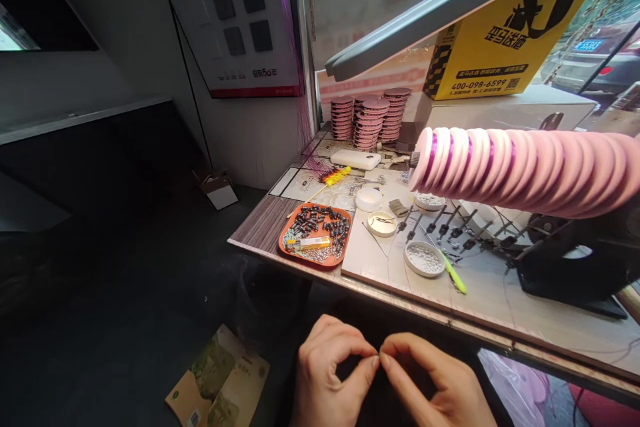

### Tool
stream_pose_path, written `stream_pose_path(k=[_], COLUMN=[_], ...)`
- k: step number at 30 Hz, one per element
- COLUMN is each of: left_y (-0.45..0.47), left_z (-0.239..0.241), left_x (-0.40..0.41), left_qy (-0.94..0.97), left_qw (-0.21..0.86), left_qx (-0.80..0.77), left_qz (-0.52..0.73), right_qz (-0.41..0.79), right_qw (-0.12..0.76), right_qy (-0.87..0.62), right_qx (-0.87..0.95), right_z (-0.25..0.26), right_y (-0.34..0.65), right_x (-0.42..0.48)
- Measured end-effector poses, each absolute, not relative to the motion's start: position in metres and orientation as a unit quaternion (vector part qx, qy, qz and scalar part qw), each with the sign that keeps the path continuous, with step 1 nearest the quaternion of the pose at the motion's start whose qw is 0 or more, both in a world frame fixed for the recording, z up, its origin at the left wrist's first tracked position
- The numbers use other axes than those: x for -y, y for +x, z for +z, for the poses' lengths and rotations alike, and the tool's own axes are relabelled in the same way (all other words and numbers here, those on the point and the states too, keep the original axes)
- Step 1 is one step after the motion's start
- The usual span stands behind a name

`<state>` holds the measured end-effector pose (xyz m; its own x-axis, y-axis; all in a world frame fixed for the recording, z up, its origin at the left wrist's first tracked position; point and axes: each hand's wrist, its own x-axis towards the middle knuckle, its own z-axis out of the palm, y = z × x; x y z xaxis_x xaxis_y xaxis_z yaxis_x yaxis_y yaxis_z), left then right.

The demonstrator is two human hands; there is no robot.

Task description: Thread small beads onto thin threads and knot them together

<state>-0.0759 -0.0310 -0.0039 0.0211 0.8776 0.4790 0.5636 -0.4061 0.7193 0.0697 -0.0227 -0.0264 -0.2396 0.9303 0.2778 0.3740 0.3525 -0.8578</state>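
In front of the table edge, low in the view, my left hand (334, 370) and my right hand (433, 380) meet fingertip to fingertip. Each one pinches with thumb and forefinger; whatever they hold is too small to make out. On the table beyond lies an orange tray (285, 248) with black parts, small metal bits and a yellow-labelled pack (315, 243). To its right are a round dish of white beads (424, 259), a shallow cream dish (382, 224) with dark thin pieces, and a lime-green handled tool (454, 275).
A row of pink spools (530, 170) sits on a rod at the right, above a black stand (575, 280). Stacked pink discs (369, 121) stand at the back. A grey lamp arm (445, 13) crosses overhead. A yellow bag (500, 40) rests on a box; cardboard (225, 380) lies on the floor.
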Motion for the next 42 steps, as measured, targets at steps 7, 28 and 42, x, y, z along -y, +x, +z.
stream_pose_path(k=[7,28,42], left_y=[-0.075,-0.074,-0.074], left_z=[-0.004,-0.005,-0.005], left_x=[0.031,0.033,0.032], left_qy=[0.698,0.700,0.701], left_qw=[0.140,0.118,0.113], left_qx=[-0.528,-0.545,-0.543], left_qz=[0.464,0.446,0.448], right_qz=[0.303,0.230,0.221], right_qw=[0.408,0.431,0.466], right_qy=[-0.389,-0.388,-0.400], right_qx=[0.768,0.781,0.758], right_z=[-0.022,-0.022,-0.026], right_y=[0.074,0.069,0.062], right_x=[0.014,0.019,0.021])
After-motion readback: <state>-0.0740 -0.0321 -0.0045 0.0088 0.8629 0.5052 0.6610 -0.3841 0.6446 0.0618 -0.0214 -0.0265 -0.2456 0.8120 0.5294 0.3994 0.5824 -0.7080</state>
